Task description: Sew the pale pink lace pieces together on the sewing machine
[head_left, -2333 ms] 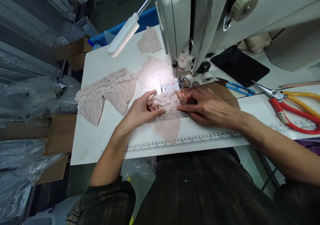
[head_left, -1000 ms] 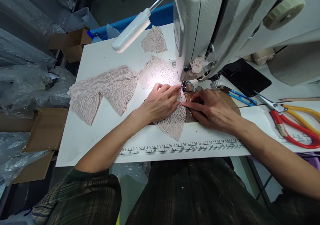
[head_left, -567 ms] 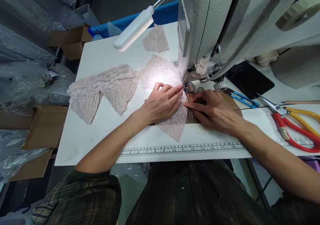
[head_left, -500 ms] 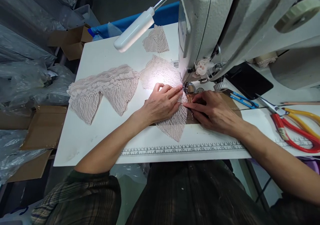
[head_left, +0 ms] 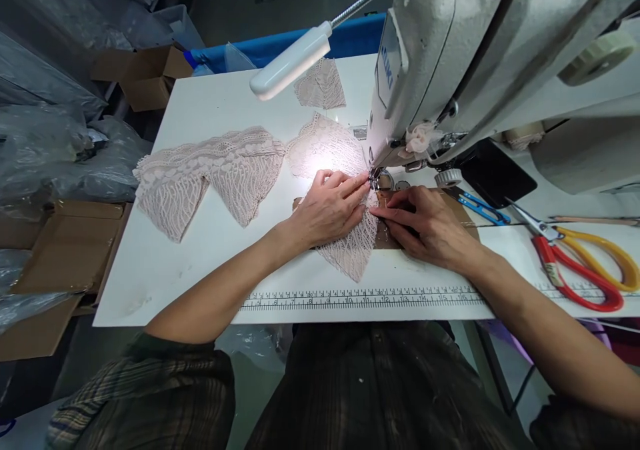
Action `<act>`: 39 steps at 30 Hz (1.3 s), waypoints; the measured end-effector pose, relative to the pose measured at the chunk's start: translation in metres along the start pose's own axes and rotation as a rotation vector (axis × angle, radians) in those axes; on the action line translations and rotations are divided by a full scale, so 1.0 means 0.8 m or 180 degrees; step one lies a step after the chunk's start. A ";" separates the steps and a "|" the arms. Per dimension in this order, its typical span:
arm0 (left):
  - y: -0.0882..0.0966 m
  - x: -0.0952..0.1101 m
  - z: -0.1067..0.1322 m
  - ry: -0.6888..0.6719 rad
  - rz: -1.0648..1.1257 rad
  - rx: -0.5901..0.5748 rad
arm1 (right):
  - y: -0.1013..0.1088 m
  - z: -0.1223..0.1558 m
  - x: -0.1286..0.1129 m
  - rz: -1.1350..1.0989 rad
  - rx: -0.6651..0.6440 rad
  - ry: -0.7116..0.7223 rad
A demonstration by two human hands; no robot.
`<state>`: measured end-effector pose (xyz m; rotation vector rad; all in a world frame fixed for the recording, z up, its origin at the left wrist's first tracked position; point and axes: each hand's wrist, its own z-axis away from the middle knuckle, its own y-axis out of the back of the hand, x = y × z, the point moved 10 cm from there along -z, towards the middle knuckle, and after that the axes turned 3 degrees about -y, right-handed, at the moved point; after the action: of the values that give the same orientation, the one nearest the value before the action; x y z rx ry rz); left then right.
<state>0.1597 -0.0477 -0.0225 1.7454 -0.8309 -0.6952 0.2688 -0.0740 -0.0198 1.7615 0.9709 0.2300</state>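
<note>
Palm down beneath the sewing machine, the left hand lies flat with fingers extended over a pale lace piece, its fingertips just beside the presser foot. The right hand sets a fingertip to the lace's right edge; whether that grip pinches the fabric, we cannot tell. The piece runs from the foot toward the person, pointed end down, partly over a brown board, its tip short of the printed ruler along the surface. We judge the step in hand to be lining up or feeding lace at the needle; the next move calls for steady guidance with both hands, the edge kept straight and fingers clear. Beyond, we see a lamplit lace panel, layered lace to the left and a smaller piece behind, near the lamp. Blue-handled snips and red-and-yellow scissors rest at right.
</note>
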 end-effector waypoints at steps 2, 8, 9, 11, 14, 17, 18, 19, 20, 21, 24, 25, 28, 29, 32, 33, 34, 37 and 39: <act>0.004 0.004 0.000 -0.0059 -0.0039 0.0199 | 0.001 0.000 0.000 -0.0008 0.0007 -0.0001; 0.015 0.010 0.001 -0.0331 0.0265 0.0582 | 0.002 -0.001 -0.002 0.0044 0.0013 -0.0038; 0.017 0.010 0.001 -0.0358 0.0318 0.0581 | 0.002 -0.001 -0.002 0.0060 0.0006 -0.0048; 0.020 0.010 0.001 -0.0404 0.0401 0.0519 | 0.002 -0.001 -0.002 0.0088 -0.0007 -0.0063; 0.020 0.010 0.001 -0.0414 0.0409 0.0286 | 0.001 -0.001 -0.003 0.0137 -0.0035 -0.0063; 0.017 0.009 0.000 -0.0400 0.0390 0.0064 | 0.000 -0.002 -0.002 0.0196 -0.0043 -0.0083; 0.016 0.008 0.000 -0.0383 0.0396 0.0015 | 0.000 -0.002 -0.001 0.0220 -0.0045 -0.0100; 0.015 0.008 0.000 -0.0360 0.0408 -0.0034 | -0.001 -0.002 0.000 0.0244 -0.0052 -0.0120; 0.013 0.007 -0.001 -0.0334 0.0420 -0.0088 | -0.002 -0.003 0.000 0.0267 -0.0061 -0.0143; 0.011 0.006 -0.001 -0.0304 0.0424 -0.0144 | -0.003 -0.003 0.001 0.0288 -0.0074 -0.0163; 0.006 0.004 -0.001 -0.0229 0.0366 -0.0271 | -0.006 -0.005 0.003 0.0331 -0.0121 -0.0198; 0.004 0.004 -0.001 -0.0206 0.0334 -0.0296 | -0.006 -0.006 0.003 0.0354 -0.0124 -0.0200; 0.000 0.003 -0.001 -0.0131 0.0268 -0.0347 | -0.008 -0.010 0.005 0.0436 -0.0101 -0.0207; -0.001 0.003 -0.001 -0.0101 0.0252 -0.0360 | -0.008 -0.011 0.006 0.0455 -0.0094 -0.0209; -0.005 0.003 -0.002 -0.0010 0.0193 -0.0386 | -0.012 -0.014 0.009 0.0505 -0.0130 -0.0232; -0.006 0.002 -0.002 0.0018 0.0170 -0.0386 | -0.012 -0.015 0.010 0.0525 -0.0143 -0.0241; -0.007 0.002 -0.003 0.0048 0.0149 -0.0386 | -0.012 -0.015 0.010 0.0533 -0.0146 -0.0236; -0.009 0.000 -0.004 0.0150 0.0099 -0.0373 | -0.008 -0.012 0.006 0.0449 -0.0122 -0.0176; -0.009 -0.001 -0.005 0.0221 0.0085 -0.0354 | -0.005 -0.010 0.004 0.0383 -0.0108 -0.0161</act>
<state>0.1639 -0.0429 -0.0281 1.6465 -0.7528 -0.6472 0.2642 -0.0657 -0.0206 1.7882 0.8214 0.2757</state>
